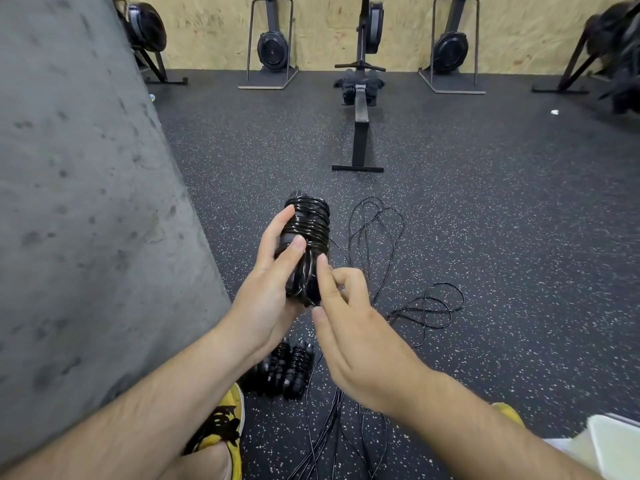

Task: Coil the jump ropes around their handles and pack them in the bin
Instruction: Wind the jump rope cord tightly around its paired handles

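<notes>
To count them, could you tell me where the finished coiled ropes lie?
Head view: the coiled ropes lie on the floor below centre, under the left hand, beside the yellow shoe.

The left forearm (138, 407) and right forearm (478, 414) are bare; the yellow left shoe (237, 401) has black laces (218, 429), matching the yellow right shoe (508, 412).
</notes>
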Demonstrator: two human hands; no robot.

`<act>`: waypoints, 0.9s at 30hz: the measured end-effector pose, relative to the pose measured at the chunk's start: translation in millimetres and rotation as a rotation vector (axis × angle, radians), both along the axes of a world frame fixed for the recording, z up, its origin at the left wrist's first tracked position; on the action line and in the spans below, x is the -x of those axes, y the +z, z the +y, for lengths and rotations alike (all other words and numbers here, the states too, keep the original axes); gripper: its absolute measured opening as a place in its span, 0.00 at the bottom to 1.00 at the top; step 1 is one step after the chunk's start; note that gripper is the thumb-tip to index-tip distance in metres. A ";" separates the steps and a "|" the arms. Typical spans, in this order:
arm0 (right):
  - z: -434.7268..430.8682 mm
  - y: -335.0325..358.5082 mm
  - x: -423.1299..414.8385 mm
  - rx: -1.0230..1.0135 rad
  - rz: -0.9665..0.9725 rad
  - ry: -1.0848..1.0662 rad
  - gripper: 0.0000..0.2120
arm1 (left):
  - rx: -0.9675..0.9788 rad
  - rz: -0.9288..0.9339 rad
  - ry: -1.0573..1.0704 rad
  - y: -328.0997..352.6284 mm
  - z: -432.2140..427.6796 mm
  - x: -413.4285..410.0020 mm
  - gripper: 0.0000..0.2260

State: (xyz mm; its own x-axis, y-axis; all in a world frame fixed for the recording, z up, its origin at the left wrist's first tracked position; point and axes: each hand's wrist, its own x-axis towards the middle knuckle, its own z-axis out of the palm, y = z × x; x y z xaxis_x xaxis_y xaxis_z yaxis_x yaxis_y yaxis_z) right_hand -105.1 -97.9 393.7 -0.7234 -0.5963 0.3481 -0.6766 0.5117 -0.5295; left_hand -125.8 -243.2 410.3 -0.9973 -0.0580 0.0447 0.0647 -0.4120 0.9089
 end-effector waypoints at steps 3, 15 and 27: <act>6.1 4.3 4.1 -0.046 0.044 0.007 0.29 | -0.002 0.015 0.000 0.3 -1.5 2.7 0.19; 8.6 -4.0 12.8 0.208 0.227 -0.170 0.10 | 0.090 0.011 -0.076 -2.9 8.0 -7.3 0.17; -0.6 -0.5 19.8 0.454 0.045 -0.105 0.14 | 0.005 0.037 -0.021 -3.6 4.2 -1.2 0.23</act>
State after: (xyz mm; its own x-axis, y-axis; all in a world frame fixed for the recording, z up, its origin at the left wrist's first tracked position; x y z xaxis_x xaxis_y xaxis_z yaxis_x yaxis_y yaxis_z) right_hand -124.9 -98.5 393.2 -0.7503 -0.3003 0.5890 -0.6605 0.3019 -0.6875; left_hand -124.6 -239.0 406.7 -0.9960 -0.0366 0.0819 0.0897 -0.4092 0.9080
